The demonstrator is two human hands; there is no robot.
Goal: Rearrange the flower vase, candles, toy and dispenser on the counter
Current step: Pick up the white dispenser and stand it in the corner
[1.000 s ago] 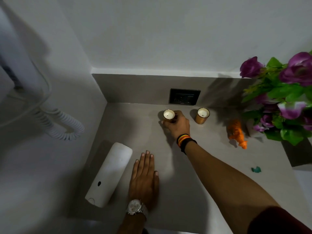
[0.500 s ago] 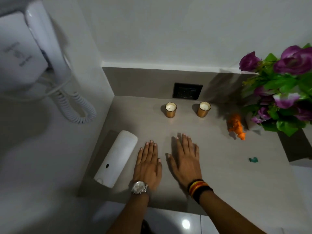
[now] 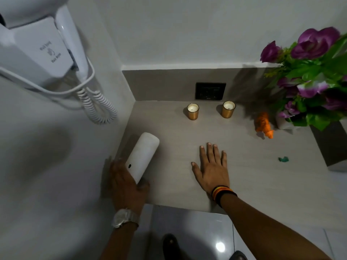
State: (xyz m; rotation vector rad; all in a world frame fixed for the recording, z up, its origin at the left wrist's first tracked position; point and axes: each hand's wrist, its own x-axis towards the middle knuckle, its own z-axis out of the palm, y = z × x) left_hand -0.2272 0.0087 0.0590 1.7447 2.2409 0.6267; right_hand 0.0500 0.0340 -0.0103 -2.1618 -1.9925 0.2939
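Note:
A white cylindrical dispenser (image 3: 143, 158) lies on its side at the counter's left edge. My left hand (image 3: 127, 184) is wrapped around its near end, thumb on one side, fingers on the other. My right hand (image 3: 213, 168) rests flat on the grey counter (image 3: 244, 175), fingers spread, holding nothing. Two gold candles (image 3: 192, 111) (image 3: 228, 109) stand near the back wall. An orange toy (image 3: 263, 125) lies at the right, next to the white flower vase (image 3: 282, 121) with purple flowers (image 3: 315, 44).
A wall-mounted white hair dryer (image 3: 43, 47) with a coiled cord (image 3: 97, 104) hangs at the left. A black socket (image 3: 210, 91) sits in the backsplash. A small green scrap (image 3: 283, 159) lies at the right. A dark block (image 3: 332, 145) borders the counter's right side.
My right hand let go of the left candle and drew back to lie flat. My left hand slid left from the counter and closed around the dispenser's near end.

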